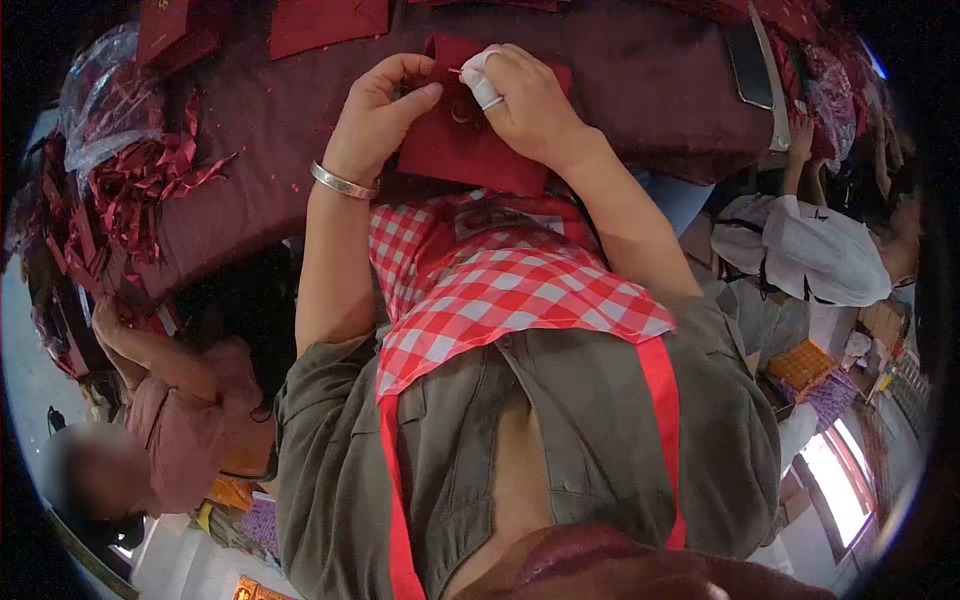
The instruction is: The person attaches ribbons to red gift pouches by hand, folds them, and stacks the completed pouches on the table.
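A flat dark red bag-like piece rests at the table's near edge, with a small gold mark or ring on its face. My left hand, a silver bangle on its wrist, has its fingers bent over the piece's left edge and its thumb on the face. My right hand is pinched closed at the upper part of the piece, with white finger covers on it. A thin light-red strip or cord end sticks out from the pinch toward my left fingers. Its other end is hidden.
A dark red cloth covers the table. Red pieces lie at the far side. Shredded red scraps and clear plastic are at left, a phone at right. People sit on both sides.
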`<state>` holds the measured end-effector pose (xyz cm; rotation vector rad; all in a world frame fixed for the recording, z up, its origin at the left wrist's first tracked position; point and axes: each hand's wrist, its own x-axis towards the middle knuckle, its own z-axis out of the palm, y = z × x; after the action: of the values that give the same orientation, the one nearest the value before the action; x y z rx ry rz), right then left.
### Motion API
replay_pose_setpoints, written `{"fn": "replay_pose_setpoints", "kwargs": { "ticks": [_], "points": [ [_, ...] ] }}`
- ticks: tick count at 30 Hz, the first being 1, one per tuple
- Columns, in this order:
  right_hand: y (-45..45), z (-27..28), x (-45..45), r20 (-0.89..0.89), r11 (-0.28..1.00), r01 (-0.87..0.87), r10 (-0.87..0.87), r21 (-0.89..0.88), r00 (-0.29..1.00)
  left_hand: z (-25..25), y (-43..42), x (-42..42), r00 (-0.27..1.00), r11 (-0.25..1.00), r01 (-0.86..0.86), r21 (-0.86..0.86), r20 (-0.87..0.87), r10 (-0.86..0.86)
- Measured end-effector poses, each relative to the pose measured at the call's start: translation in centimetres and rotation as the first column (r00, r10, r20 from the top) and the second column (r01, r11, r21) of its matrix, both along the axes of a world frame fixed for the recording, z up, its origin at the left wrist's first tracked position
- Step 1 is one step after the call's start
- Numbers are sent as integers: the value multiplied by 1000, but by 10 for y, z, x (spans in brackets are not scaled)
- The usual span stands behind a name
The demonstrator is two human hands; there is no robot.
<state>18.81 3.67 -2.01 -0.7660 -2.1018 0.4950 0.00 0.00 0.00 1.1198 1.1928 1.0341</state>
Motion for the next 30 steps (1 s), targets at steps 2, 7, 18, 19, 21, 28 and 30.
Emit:
{"fn": "replay_pose_setpoints", "kwargs": {
  "ticks": [2,7,18,19,21,28,30],
  "points": [
    [-1,-1,0,18,1000,3,-3,-14,1000,1,-1,1,1000,999,-9,-36,-11,8],
    [-3,3,-5,79,997,54,-58,51,995,-5,0,3,999,999,-37,22,15,36],
    [-7,6,-25,310,978,164,-198,132,930,-12,-3,8,954,979,-92,181,-267,139],
    [-5,4,-26,315,979,154,-190,135,930,-14,-4,9,952,976,-104,193,-266,154],
    [-3,6,-27,319,980,142,-180,139,931,-14,-4,8,949,971,-119,205,-265,172],
    [12,3,-16,238,980,166,-187,105,953,8,4,-18,966,999,-35,-21,-257,28],
    [10,-1,-17,227,982,152,-173,108,958,4,12,-23,649,884,160,439,-722,241]
  ]
}}
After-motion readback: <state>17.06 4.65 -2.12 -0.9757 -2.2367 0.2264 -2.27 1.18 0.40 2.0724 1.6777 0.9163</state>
